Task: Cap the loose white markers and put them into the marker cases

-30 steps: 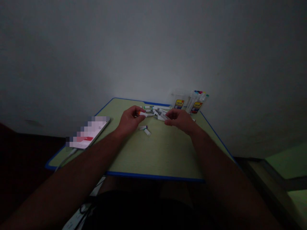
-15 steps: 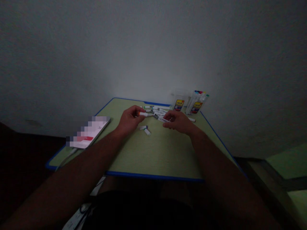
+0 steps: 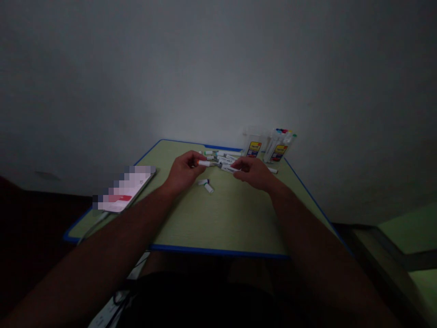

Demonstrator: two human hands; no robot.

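Observation:
My left hand (image 3: pixel 182 171) pinches a short white marker with an orange end (image 3: pixel 203 162) above the green desk (image 3: pixel 221 218). My right hand (image 3: pixel 254 173) is closed round a longer white marker (image 3: pixel 228 168) whose free end points left toward the orange one. Both hands hover just in front of a pile of several white markers (image 3: pixel 221 157) near the desk's far edge. Two loose white caps (image 3: pixel 206 184) lie on the desk just below my left hand.
A phone (image 3: pixel 123 189) with a lit screen lies at the desk's left edge, a cable trailing off it. Two clear marker packs (image 3: pixel 280 145) lean against the wall at the far right corner. The desk has a blue rim (image 3: pixel 218 251). The room is dim.
My right hand has taken a white marker from the pile and drawn it slightly left toward my left hand. My left hand has hardly moved.

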